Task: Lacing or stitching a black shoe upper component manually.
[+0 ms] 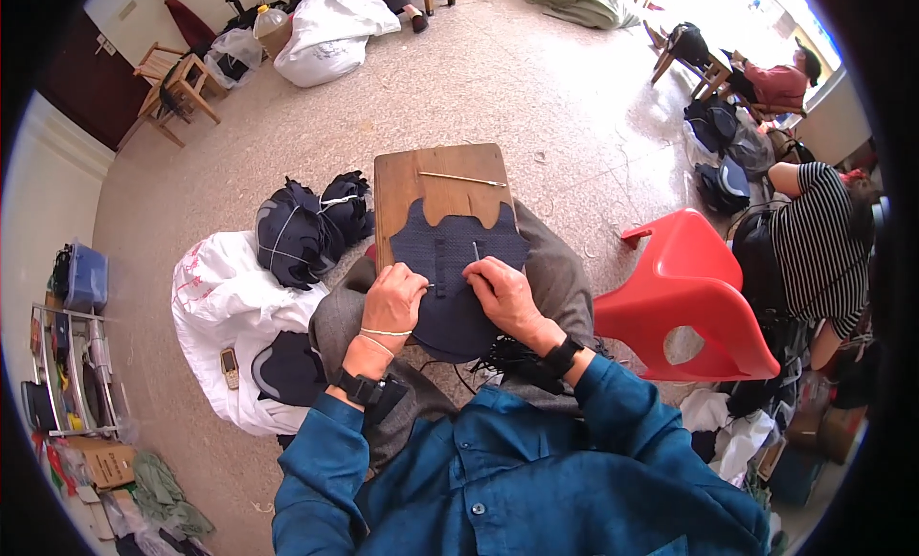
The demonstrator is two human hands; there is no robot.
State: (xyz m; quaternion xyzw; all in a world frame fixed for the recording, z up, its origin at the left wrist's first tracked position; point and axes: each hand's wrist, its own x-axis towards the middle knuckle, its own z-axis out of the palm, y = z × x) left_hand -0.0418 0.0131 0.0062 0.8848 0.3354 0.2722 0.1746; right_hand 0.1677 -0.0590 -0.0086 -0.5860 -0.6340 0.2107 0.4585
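Observation:
A dark navy cut fabric piece (pixel 431 245) with a notched far edge lies over a small wooden stool top (pixel 392 178) between my knees. My left hand (pixel 392 299) is closed in a pinch at the fabric's left side, beside a dark strip; a tiny pale tip shows at its fingers, too small to name. The fingers of my right hand (pixel 507 293) close round a thin grey metal rod (pixel 476 251) over the fabric's right half. Farther up the wood rests a long slim needle-like tool (pixel 462 180), touched by neither hand.
Tied bundles of dark fabric (pixel 292 232) and a white sack (pixel 215 278) with a phone (pixel 230 368) on it lie at my left. A red plastic chair (pixel 694 297) stands close on the right, near a person in a striped top (pixel 818 245). Another person (pixel 775 82) sits farther back.

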